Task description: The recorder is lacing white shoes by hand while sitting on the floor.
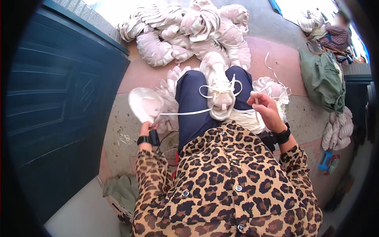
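Observation:
My left hand [147,129] grips the near edge of a pale pink and white shoe upper [144,102], out to the left of my knee. From this piece a white shoelace [185,113] stretches right across my thigh and passes by the heel of a sneaker. That white sneaker [220,87] lies between my thighs, its cream laces tied in a bow. On the right, my right hand [267,111] is raised with thumb and fingers pinched on a thin pale lace. A bundle of loose cream laces [246,120] rests on my lap below it.
Rolled bundles of shoe uppers [189,31] are heaped ahead. More uppers [270,87] lie beside my right knee. A dark blue door [63,106] stands close on the left. To the right are a green sack [323,81] and another bundle [337,129]; a person [335,35] sits far right.

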{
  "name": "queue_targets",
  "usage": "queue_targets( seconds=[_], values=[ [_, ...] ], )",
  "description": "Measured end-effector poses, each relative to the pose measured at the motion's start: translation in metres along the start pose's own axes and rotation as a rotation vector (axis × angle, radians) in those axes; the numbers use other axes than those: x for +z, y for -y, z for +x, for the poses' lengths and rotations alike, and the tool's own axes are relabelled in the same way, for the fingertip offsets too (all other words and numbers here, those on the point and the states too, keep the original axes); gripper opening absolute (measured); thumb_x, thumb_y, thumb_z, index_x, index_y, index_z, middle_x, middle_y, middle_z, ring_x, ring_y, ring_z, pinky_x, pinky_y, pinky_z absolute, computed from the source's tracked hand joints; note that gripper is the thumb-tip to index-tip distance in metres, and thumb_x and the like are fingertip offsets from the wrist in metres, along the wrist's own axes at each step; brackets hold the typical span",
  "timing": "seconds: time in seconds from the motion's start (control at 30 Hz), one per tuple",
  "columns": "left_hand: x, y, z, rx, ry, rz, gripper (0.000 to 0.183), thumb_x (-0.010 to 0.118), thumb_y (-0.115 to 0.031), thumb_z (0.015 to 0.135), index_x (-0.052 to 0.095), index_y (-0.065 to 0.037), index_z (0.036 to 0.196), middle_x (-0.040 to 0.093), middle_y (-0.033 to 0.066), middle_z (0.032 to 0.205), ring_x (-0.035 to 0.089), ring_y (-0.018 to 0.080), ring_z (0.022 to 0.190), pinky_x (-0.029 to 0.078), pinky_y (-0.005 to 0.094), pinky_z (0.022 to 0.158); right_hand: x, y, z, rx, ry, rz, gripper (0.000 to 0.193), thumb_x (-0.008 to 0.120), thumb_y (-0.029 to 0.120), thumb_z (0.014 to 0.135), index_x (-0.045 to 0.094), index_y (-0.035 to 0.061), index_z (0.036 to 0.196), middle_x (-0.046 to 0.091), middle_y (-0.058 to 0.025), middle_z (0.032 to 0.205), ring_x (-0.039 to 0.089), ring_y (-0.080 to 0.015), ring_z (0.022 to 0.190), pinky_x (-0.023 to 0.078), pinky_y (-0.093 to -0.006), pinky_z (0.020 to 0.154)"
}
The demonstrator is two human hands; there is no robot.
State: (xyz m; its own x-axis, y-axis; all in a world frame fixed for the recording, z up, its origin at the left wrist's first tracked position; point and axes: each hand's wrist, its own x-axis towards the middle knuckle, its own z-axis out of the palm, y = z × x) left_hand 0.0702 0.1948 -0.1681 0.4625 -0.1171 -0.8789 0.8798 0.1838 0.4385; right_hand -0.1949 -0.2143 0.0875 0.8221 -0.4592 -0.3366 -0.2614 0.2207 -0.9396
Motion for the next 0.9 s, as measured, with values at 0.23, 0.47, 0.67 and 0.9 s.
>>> queue_targets(
  seconds=[0.23, 0.47, 0.67, 0.9],
  values=[
    [0.078, -0.013, -0.135, 0.523, 0.05, -0.028, 0.056, 0.042, 0.008, 0.066, 0.028, -0.004, 0.119, 0.045, 0.0164, 0.11, 0.055, 0.0327, 0.093, 0.054, 0.0469, 0.073, 0.036, 0.048, 0.035, 0.116, 0.352, 0.065, 0.041, 0.055, 0.023, 0.087, 0.049, -0.0043, 0.117, 0.058, -0.0029, 0.09, 0.055, -0.0072, 0.075, 0.046, -0.0211, 0.067],
    [0.177, 0.054, -0.233, 1.033, -0.04, 0.726, 0.053, 0.042, 0.01, 0.067, 0.038, -0.001, 0.119, 0.038, 0.0098, 0.112, 0.046, 0.019, 0.101, 0.04, 0.0267, 0.086, 0.145, 0.013, 0.046, -0.07, 0.338, -0.368, 0.056, 0.059, 0.04, 0.077, 0.052, -0.0103, 0.1, 0.058, -0.0185, 0.091, 0.056, -0.0216, 0.083, 0.045, -0.0327, 0.068],
    [0.171, 0.046, -0.235, 1.086, 0.276, 0.743, 0.042, 0.054, 0.001, 0.076, 0.042, 0.002, 0.117, 0.042, 0.0117, 0.111, 0.049, 0.0199, 0.096, 0.043, 0.0276, 0.082, 0.131, 0.012, 0.059, -0.022, 0.117, -0.007, 0.027, 0.053, 0.016, 0.075, 0.056, -0.0099, 0.083, 0.06, -0.0142, 0.072, 0.057, -0.0202, 0.067, 0.045, -0.0314, 0.06],
    [0.139, 0.021, -0.115, 0.518, 0.409, 0.594, 0.031, 0.045, -0.021, 0.092, 0.05, 0.001, 0.112, 0.056, 0.0049, 0.104, 0.05, 0.0111, 0.099, 0.04, 0.0292, 0.086, 0.061, 0.014, 0.084, 0.139, 0.09, 0.345, 0.01, 0.056, 0.011, 0.08, 0.058, 0.0053, 0.071, 0.054, -0.0001, 0.062, 0.048, -0.008, 0.047, 0.037, -0.0197, 0.045]
  ],
)
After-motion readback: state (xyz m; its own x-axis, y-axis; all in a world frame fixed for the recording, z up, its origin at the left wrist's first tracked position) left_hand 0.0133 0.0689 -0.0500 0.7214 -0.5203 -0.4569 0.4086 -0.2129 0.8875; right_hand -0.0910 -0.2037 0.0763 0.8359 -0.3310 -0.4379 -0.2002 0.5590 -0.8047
